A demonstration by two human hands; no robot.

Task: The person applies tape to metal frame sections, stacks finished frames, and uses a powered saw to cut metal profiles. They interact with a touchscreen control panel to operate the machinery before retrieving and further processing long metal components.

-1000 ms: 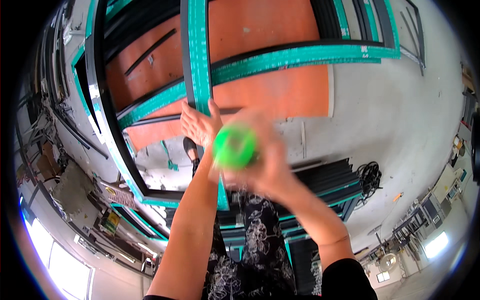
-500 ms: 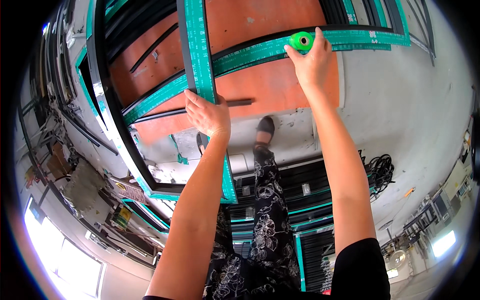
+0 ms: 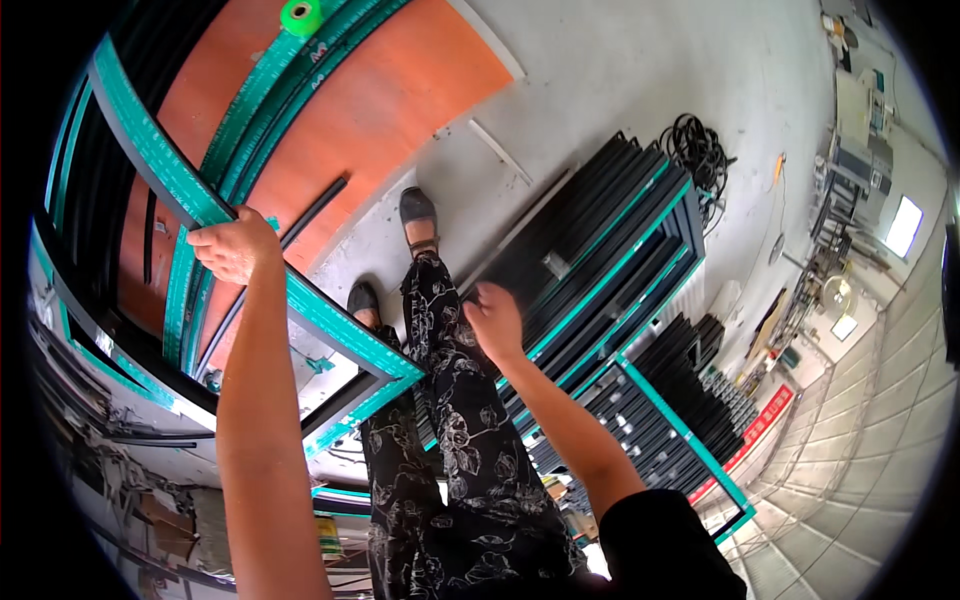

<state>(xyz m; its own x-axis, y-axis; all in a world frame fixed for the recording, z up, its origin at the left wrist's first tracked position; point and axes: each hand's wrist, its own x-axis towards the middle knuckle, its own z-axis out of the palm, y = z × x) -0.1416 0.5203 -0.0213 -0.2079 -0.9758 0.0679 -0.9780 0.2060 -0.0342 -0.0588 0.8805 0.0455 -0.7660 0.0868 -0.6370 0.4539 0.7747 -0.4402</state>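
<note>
My left hand (image 3: 240,245) is closed round a dark frame bar (image 3: 335,318) with green film along its face. That bar is one side of a large window or door frame, which slants from the upper left toward my legs. My right hand (image 3: 493,320) hangs in front of my right thigh, slightly blurred, its fingers curled in and nothing showing in them. A bright green roll (image 3: 301,16), like a roll of tape, rests on a green-filmed bar (image 3: 262,85) at the top, away from both hands.
An orange-red board (image 3: 420,85) lies beneath the frame, with a loose black strip (image 3: 315,210) on it. Stacked dark frames (image 3: 590,250) stand to my right, beside a coil of black cable (image 3: 693,160). Scrap strips (image 3: 130,430) crowd the left side.
My right hand has let go of the green roll, leaving it on the bar, and come back toward my leg. My left hand still grips the frame. The view has turned rightward.
</note>
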